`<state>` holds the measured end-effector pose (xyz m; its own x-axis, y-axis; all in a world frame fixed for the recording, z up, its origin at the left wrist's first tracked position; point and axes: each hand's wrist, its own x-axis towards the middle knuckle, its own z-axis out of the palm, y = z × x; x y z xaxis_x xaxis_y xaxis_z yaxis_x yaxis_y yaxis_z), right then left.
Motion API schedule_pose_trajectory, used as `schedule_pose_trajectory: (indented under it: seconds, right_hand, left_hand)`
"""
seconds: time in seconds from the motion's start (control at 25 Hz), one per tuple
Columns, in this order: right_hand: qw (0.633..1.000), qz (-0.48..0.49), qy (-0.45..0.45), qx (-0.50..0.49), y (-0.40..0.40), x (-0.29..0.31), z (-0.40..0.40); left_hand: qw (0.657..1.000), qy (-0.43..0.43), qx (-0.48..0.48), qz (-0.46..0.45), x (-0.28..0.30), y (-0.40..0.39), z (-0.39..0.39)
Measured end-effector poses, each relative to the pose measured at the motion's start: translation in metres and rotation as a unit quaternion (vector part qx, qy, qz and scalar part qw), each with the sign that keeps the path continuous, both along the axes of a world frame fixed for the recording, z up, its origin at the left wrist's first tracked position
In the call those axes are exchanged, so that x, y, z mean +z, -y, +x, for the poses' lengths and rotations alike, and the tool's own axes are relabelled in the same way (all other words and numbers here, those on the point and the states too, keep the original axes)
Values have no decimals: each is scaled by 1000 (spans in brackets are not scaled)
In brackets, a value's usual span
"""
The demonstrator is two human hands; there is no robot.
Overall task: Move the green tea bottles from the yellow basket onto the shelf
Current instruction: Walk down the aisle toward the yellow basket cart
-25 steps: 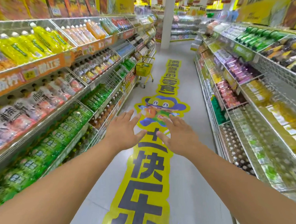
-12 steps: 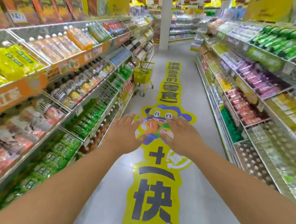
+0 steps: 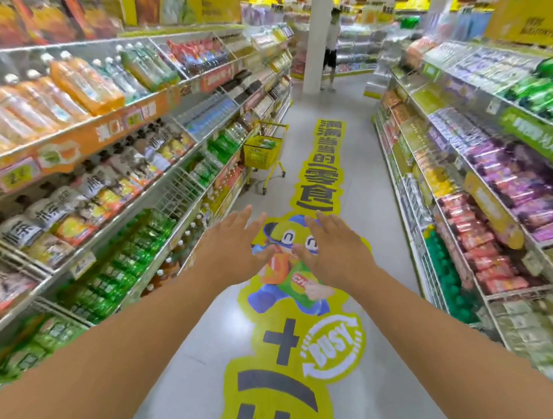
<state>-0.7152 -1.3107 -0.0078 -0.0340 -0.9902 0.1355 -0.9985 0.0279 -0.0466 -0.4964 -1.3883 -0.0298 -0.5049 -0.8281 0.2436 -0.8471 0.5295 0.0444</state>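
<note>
Reaching forward with the left hand (image 3: 233,252) and right hand (image 3: 337,255) spread and empty, a person faces the far yellow basket (image 3: 262,151), task unstarted.

Bare forearms, no sleeves; left hand (image 3: 234,249), right hand (image 3: 334,248) ungloved

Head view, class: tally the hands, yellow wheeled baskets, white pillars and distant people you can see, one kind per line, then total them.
Bare open hands: 2 (left, right)
Yellow wheeled plastic basket: 1
White square pillar: 1
Distant person: 1
Total: 5
</note>
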Motion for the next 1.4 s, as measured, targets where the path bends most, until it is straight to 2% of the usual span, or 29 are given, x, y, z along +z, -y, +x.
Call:
schedule_pose_trajectory:
  seconds: [0.32, 0.6, 0.96, 1.4]
  right_hand:
    - [1000, 1, 4, -8, 237, -19, -72]
    - [999, 24, -5, -26, 430, -2, -128]
    - [999, 22, 18, -16, 679, -31, -259]
    - [999, 25, 18, 15, 946, -28, -393]
  left_hand:
    - [999, 32, -16, -18, -14, 252, -76]
    - [999, 12, -39, -16, 4, 453, -140]
    - [999, 33, 9, 8, -23, 687, -251]
    - [998, 24, 16, 51, -19, 929, -392]
